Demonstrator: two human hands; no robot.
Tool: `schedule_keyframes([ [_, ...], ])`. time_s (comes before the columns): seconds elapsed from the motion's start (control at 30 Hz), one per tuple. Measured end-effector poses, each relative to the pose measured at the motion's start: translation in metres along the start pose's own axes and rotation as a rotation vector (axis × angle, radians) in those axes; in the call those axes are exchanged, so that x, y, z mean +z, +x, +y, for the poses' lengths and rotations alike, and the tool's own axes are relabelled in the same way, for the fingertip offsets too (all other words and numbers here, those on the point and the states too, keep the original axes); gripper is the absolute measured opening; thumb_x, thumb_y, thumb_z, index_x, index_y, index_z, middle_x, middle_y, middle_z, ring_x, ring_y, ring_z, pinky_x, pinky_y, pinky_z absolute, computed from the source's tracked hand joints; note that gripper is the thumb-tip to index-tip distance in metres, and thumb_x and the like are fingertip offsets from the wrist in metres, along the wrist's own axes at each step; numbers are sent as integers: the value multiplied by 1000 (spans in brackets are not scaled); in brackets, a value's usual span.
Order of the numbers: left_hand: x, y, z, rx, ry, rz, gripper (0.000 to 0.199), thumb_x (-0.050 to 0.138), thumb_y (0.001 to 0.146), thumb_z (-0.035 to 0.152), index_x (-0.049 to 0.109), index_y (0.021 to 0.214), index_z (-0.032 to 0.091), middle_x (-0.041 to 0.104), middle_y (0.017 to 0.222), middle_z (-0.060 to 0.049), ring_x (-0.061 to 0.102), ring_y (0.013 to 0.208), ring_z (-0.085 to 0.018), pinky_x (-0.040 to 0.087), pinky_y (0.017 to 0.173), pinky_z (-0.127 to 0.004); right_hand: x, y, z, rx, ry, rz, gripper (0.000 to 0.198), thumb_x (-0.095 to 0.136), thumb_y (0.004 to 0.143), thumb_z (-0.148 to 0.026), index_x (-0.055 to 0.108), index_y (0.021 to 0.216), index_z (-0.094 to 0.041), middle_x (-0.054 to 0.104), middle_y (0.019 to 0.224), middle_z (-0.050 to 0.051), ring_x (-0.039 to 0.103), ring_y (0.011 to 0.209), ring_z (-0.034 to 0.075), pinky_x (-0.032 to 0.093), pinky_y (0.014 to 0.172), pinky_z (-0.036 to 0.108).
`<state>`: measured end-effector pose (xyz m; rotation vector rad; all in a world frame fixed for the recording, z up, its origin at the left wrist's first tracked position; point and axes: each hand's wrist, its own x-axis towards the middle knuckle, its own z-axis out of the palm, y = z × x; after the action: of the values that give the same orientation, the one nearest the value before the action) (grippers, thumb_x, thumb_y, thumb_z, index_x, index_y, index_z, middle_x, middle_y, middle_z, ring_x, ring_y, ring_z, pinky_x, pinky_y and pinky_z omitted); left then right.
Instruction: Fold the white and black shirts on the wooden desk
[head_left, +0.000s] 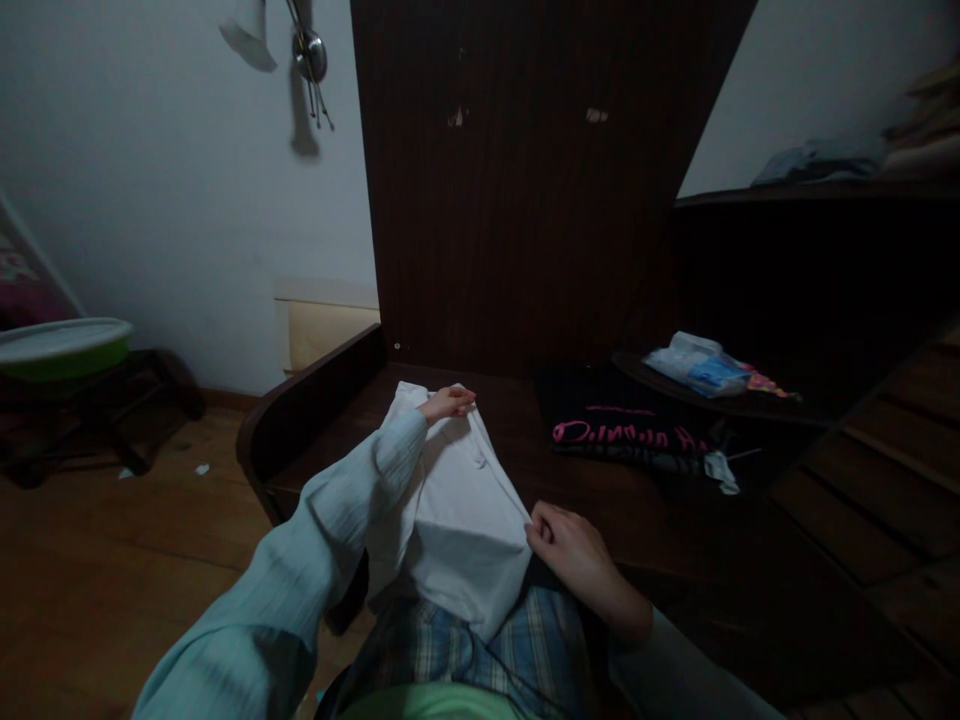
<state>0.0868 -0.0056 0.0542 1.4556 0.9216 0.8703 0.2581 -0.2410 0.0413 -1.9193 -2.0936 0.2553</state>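
Observation:
A white piece of cloth, apparently a garment (461,500), is spread from the dark wooden bench top down over the front edge toward my lap. My left hand (448,402) pinches its far edge near the top. Lower down on the right, my right hand (566,545) has its fingers closed on the cloth's right edge. Between the two hands that edge runs in a straight slanting line. The near end of the cloth hangs over plaid fabric (450,640) on my lap. What kind of garment it is, I cannot tell.
Dark folded cloth with pink lettering (630,435) lies right on the bench (600,500). A blue-white plastic packet (697,365) sits on a low shelf behind it. The bench's raised side (315,400) stands left. A green basin (67,350) rests on a stool further left.

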Motion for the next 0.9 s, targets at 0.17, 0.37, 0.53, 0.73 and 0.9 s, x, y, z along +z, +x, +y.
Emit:
schedule_keyframes([
  [0.17, -8, -1, 10, -33, -57, 37, 21, 68, 63, 26, 63, 80, 15, 62, 80, -2, 55, 70, -10, 39, 62, -21, -15, 0, -45, -31, -127, 123, 14, 42, 77, -19, 54, 70, -19, 62, 69, 2, 56, 64, 14, 29, 54, 23],
  [0.37, -29, -4, -26, -58, -127, 151, 24, 72, 53, 18, 64, 76, 14, 58, 60, 1, 54, 57, -10, 37, 54, -20, 12, 22, -98, -210, -111, 69, 15, 44, 74, -19, 59, 75, -17, 65, 74, 5, 60, 70, 17, 34, 56, 23],
  [0.53, -41, -3, -47, -16, -105, 203, 31, 66, 57, 13, 63, 88, 12, 38, 42, 9, 39, 39, -4, 28, 42, -16, 36, 36, -108, -210, -87, -31, 18, 45, 75, -20, 63, 74, -17, 67, 77, 7, 62, 72, 17, 37, 57, 23],
  [0.73, -43, 3, -50, 29, 21, 254, 46, 55, 57, 4, 59, 102, 11, 51, 54, 4, 48, 46, -7, 38, 48, -18, 41, 43, -111, -249, -44, -90, 19, 47, 77, -27, 63, 73, -19, 67, 76, 5, 61, 72, 17, 38, 59, 23],
  [0.9, -38, 1, -53, 114, 235, 315, 56, 44, 55, -2, 56, 107, 14, 60, 82, -4, 58, 72, -15, 46, 62, -26, 43, 53, -97, -335, 122, -11, 21, 45, 82, -31, 61, 75, -19, 64, 73, 1, 58, 72, 13, 40, 64, 21],
])
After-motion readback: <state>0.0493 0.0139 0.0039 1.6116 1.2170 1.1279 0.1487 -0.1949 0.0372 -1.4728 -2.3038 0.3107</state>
